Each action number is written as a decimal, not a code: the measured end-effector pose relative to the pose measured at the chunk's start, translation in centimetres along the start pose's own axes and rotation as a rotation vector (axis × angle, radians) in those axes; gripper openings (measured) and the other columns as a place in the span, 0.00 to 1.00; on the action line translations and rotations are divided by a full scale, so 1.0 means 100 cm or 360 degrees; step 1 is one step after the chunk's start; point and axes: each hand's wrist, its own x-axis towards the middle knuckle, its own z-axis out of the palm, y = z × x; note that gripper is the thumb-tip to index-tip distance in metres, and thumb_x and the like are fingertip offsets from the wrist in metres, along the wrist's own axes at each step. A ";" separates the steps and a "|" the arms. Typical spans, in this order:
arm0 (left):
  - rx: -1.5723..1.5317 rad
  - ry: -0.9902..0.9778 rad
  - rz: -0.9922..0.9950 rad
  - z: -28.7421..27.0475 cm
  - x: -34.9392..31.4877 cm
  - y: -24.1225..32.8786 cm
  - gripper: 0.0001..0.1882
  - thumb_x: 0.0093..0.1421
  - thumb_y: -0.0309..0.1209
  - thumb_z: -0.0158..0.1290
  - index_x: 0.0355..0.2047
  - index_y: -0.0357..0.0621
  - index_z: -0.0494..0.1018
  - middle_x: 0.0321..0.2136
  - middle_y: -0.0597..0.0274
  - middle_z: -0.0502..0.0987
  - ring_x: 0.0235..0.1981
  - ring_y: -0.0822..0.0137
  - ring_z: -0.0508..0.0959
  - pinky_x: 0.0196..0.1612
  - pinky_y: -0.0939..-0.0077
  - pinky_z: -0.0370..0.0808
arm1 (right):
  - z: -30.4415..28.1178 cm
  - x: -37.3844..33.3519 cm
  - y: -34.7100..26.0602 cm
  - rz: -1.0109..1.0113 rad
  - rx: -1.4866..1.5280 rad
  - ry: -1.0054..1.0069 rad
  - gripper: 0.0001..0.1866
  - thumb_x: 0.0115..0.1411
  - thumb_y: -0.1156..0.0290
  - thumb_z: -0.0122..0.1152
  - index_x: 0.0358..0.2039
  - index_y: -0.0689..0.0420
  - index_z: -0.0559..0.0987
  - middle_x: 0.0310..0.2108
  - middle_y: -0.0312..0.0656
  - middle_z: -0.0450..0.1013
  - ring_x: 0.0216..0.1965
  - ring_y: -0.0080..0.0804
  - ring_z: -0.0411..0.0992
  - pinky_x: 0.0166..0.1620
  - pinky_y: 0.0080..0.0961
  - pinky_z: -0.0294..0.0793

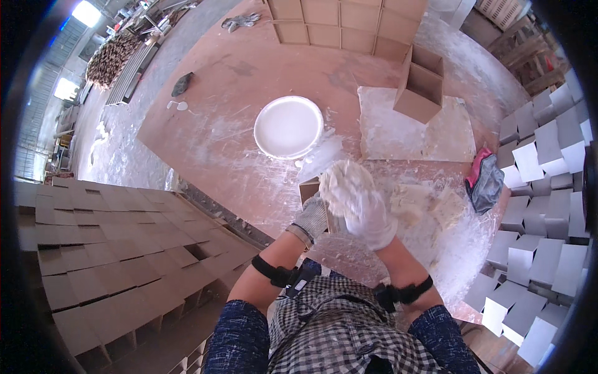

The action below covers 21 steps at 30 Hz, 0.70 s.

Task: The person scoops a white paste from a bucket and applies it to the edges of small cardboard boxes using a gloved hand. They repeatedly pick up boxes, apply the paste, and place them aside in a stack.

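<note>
My left hand (311,218), in a grey knitted glove, is closed on a small brown cardboard box (308,188); most of the box is hidden behind my hands. My right hand (372,223), in a white glove, is closed on a ragged clump caked with off-white paste (344,186), held against or just over the box. Whether the clump is a rag or a sponge cannot be made out. Beyond my hands, a round white basin (288,156) of white paste stands on the reddish, paste-smeared tabletop (212,124).
A white-coated sheet (380,134) bears part of an open two-compartment cardboard box (418,100). Joined brown boxes (358,25) stand at the far edge. A pink-and-grey cloth (484,184) lies right. Brown cartons (124,262) fill the left; pale boxes (548,206) are stacked right.
</note>
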 end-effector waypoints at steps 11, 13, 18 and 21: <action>-0.0356 -0.0129 -0.0378 0.022 0.008 -0.003 0.20 0.62 0.37 0.42 0.53 0.44 0.64 0.52 0.58 0.67 0.53 0.65 0.67 0.54 0.72 0.65 | -0.003 0.022 -0.005 -0.0224 -0.0079 0.0074 0.27 0.51 0.66 0.52 0.55 0.45 0.69 0.55 0.42 0.63 0.55 0.42 0.63 0.55 0.42 0.62; -0.0060 -0.0003 -0.0178 0.025 0.005 -0.004 0.22 0.63 0.38 0.41 0.56 0.45 0.61 0.55 0.58 0.64 0.55 0.62 0.65 0.57 0.69 0.62 | 0.001 0.033 -0.007 -0.0115 0.0144 0.0058 0.27 0.52 0.67 0.51 0.55 0.49 0.69 0.56 0.43 0.63 0.54 0.43 0.63 0.55 0.41 0.62; 0.1201 -0.0428 -0.0126 0.006 0.004 0.100 0.25 0.58 0.42 0.47 0.53 0.43 0.65 0.54 0.48 0.64 0.56 0.51 0.62 0.56 0.63 0.62 | -0.012 -0.065 -0.056 -0.0218 -0.0470 -0.0067 0.29 0.50 0.70 0.56 0.55 0.54 0.67 0.54 0.45 0.65 0.57 0.43 0.61 0.55 0.38 0.64; 0.1414 -0.0343 -0.0266 0.014 0.005 0.124 0.26 0.55 0.42 0.49 0.52 0.41 0.67 0.52 0.45 0.65 0.56 0.51 0.63 0.52 0.61 0.66 | -0.019 -0.100 -0.048 -0.0094 0.0276 -0.0060 0.30 0.51 0.74 0.58 0.56 0.57 0.65 0.55 0.45 0.65 0.56 0.42 0.63 0.53 0.35 0.68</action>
